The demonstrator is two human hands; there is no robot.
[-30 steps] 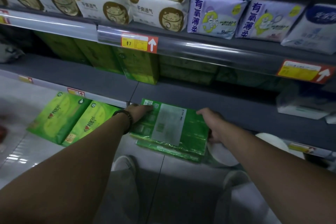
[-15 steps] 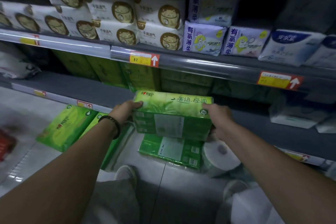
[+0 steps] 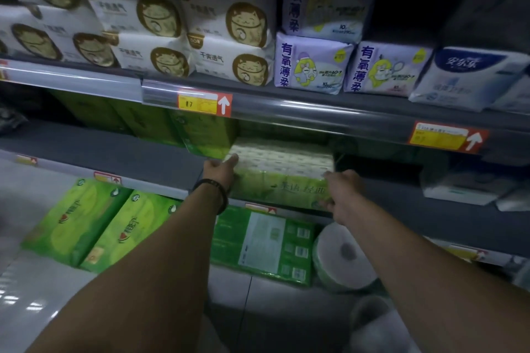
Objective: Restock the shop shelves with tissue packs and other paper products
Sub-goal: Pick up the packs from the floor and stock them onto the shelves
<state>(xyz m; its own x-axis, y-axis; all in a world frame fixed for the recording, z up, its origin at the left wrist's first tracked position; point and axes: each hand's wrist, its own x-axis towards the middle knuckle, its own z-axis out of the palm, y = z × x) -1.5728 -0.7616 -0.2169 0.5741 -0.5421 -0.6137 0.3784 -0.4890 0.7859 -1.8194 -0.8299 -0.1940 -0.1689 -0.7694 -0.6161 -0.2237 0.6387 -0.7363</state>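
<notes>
A green multi-pack of tissues point(image 3: 282, 172) sits on the front part of the grey middle shelf point(image 3: 114, 152), its pale top facing up. My left hand point(image 3: 220, 170) grips its left end, with the index finger stretched along the top edge. My right hand point(image 3: 342, 192) holds its right end, fingers curled round the lower corner. Behind it, more green packs point(image 3: 200, 135) stand in a row at the back of the shelf. On the floor below lie another green tissue pack point(image 3: 262, 243) with its label side up and two green packs point(image 3: 94, 223) side by side.
A white paper roll point(image 3: 344, 255) lies on the floor right of the label-up pack. The upper shelf carries white cat-print packs point(image 3: 172, 37) and purple-white packs point(image 3: 312, 66). Red and yellow price tags point(image 3: 205, 102) sit on the shelf rails. White packs point(image 3: 464, 186) lie on the middle shelf's right.
Both hands lifted the green tissue pack off the floor stack, raised it and moved it forward onto the middle shelf. One label-up pack stays on the floor.
</notes>
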